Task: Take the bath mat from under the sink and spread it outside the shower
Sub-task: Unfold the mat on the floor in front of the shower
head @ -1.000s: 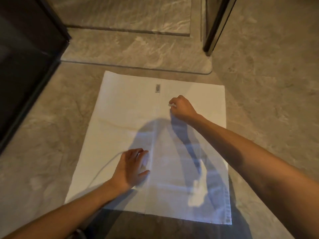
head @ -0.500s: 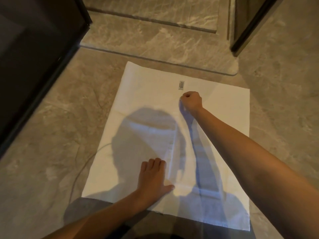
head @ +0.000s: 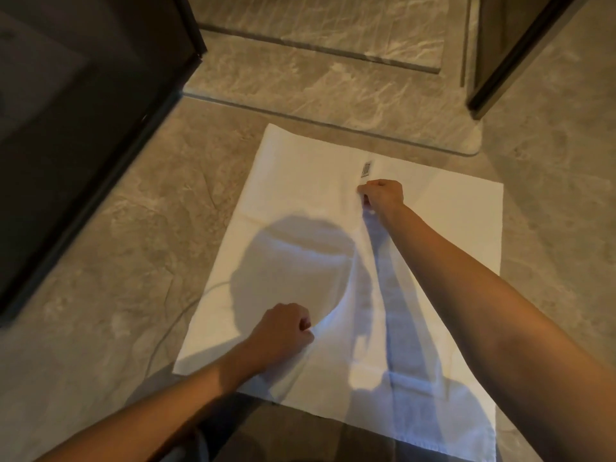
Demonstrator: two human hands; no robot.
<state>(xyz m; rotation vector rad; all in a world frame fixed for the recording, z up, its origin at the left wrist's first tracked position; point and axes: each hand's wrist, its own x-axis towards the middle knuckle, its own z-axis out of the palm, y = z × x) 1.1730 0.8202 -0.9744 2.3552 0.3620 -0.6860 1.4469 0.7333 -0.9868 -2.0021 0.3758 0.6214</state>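
Observation:
A white bath mat (head: 300,201) lies spread flat on the marble floor, its far edge close to the shower's raised stone threshold (head: 333,108). A small label (head: 366,169) sits near the mat's far edge. My right hand (head: 383,196) is closed just below the label and pinches the mat's centre crease. Near the front of the mat, my left hand (head: 283,331) is curled into a fist and grips the same crease. A slight ridge of cloth runs between the two hands. My shadow falls across the mat's middle.
A dark glass shower panel (head: 83,128) stands at the left with its black frame at the floor. A dark door edge (head: 510,58) stands at the upper right. Grey marble floor (head: 116,278) surrounds the mat on both sides.
My left hand went from lying flat on the mat to a fist gripping the crease. My right hand slid farther up towards the label. The view shifted, so the mat sits more to the right.

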